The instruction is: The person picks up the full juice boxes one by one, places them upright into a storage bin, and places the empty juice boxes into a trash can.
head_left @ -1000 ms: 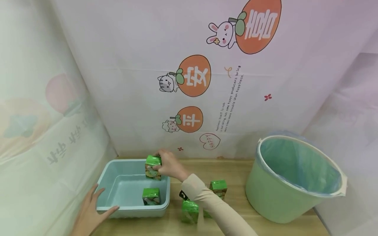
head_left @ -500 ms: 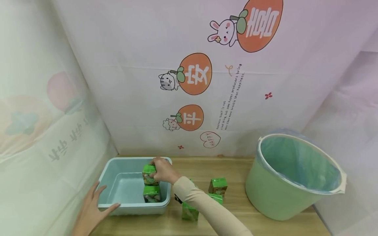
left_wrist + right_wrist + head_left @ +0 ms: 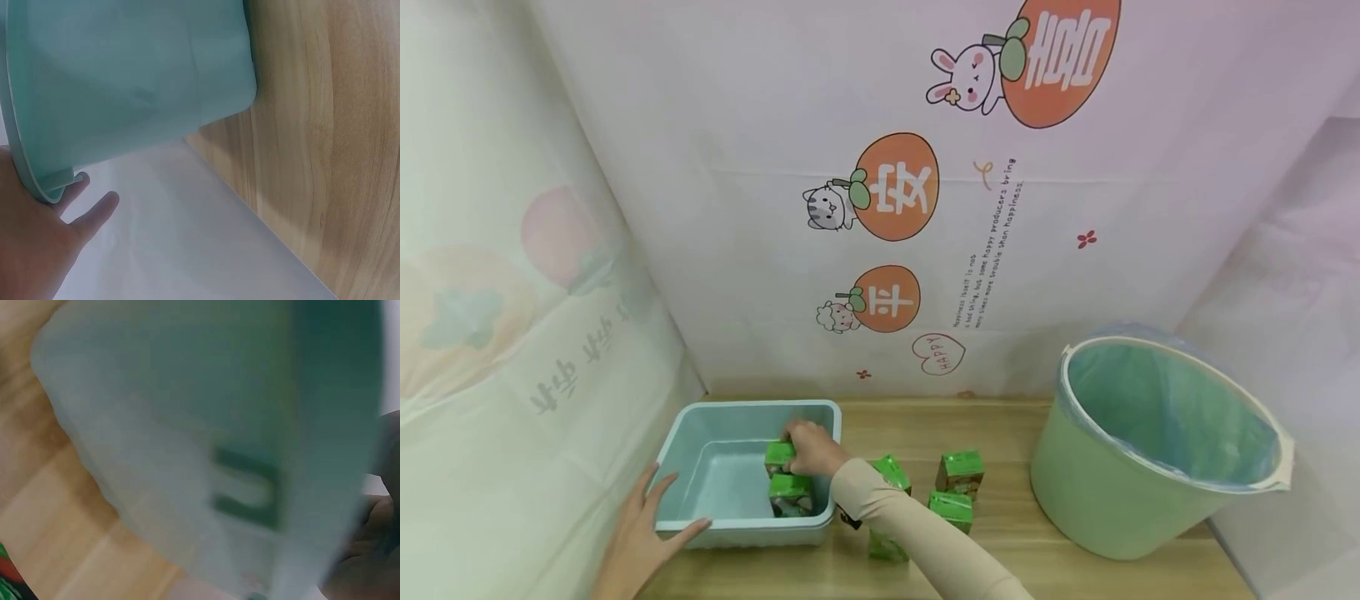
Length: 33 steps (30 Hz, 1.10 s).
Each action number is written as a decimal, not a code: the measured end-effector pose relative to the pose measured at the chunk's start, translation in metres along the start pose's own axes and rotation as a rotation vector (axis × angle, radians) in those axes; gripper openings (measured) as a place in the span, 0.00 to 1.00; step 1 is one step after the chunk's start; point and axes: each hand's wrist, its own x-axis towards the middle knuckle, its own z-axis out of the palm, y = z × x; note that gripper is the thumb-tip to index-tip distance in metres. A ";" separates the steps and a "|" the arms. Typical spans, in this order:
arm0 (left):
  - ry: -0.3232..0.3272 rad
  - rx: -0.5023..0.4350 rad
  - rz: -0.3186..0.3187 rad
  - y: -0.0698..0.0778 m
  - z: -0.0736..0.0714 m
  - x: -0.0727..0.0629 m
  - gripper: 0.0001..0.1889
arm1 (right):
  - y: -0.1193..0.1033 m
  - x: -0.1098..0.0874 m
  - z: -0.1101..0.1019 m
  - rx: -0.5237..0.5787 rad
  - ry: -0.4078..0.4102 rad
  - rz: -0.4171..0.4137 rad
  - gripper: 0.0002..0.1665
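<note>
I count two green-topped boxes inside the blue basin (image 3: 760, 534) and four outside it, so I judge the work to be in its early part. One, the seated box (image 3: 791, 497), stands near the basin's right-hand wall and nothing holds it. The second, the held box (image 3: 778, 458), is just behind it, pinched by my right hand (image 3: 814, 451), which reaches in over that wall. The seated box hides its base, so I can't tell whether it touches the basin floor; letting go of it is a step I count as not yet done. The right wrist view gives me mostly blurred basin wall and no help with the grip.

My left hand (image 3: 637, 533) has its fingers spread and loose at the basin's left rim, gripping no box.

What is left stands on the wooden counter (image 3: 805, 575), between the basin and the bucket: a back box (image 3: 962, 471), a middle box (image 3: 951, 509), a leaning box (image 3: 892, 470) and a front box (image 3: 886, 547), this last partly covered by the right sleeve (image 3: 925, 533).

As for containers, most of the basin floor shows bare. In the pale green bucket (image 3: 1093, 500) I see only a liner (image 3: 1157, 408); its bottom is hidden from me.
</note>
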 end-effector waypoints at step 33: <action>0.016 0.011 -0.006 0.002 0.001 -0.002 0.48 | 0.008 0.002 0.012 -0.032 -0.048 0.067 0.29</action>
